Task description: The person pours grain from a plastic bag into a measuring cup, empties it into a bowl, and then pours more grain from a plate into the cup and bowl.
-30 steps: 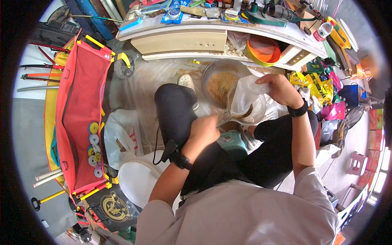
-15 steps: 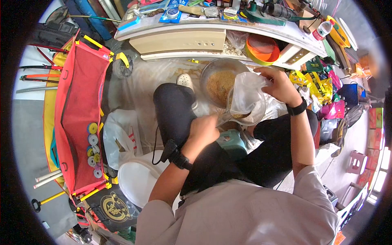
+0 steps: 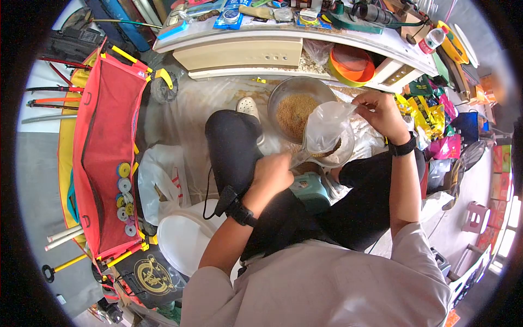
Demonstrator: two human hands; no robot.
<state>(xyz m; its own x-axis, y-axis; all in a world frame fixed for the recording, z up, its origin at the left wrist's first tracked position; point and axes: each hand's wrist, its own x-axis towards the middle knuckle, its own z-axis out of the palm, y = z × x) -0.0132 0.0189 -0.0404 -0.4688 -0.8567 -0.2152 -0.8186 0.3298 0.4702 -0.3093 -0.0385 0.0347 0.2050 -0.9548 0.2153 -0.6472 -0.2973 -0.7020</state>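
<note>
My left hand (image 3: 274, 173) is closed round the handle of a clear round scoop (image 3: 347, 155), held beside my knee. A translucent plastic bag (image 3: 328, 126) stands in the scoop's mouth, and dark granular stuff shows under its edge. My right hand (image 3: 381, 113) pinches the bag's upper right edge between thumb and fingers. Just beyond the scoop, a metal bowl (image 3: 279, 94) on the floor contains tan, crumbly grain (image 3: 296, 113). The bag and scoop overlap the bowl's near right side in this view.
A teal box (image 3: 310, 191) sits between my legs, and a white bucket (image 3: 182, 242) stands at my left. The long red tray (image 3: 109, 120) holds several spools. Ahead is a cluttered bench (image 3: 234, 46) with orange and green bowls (image 3: 351, 64) underneath. Colourful packets (image 3: 427, 117) lie at right.
My right hand has shifted slightly right, drawing the bag's top edge with it, and its fingers now pinch more narrowly. My left hand and the scoop stay nearly still.
</note>
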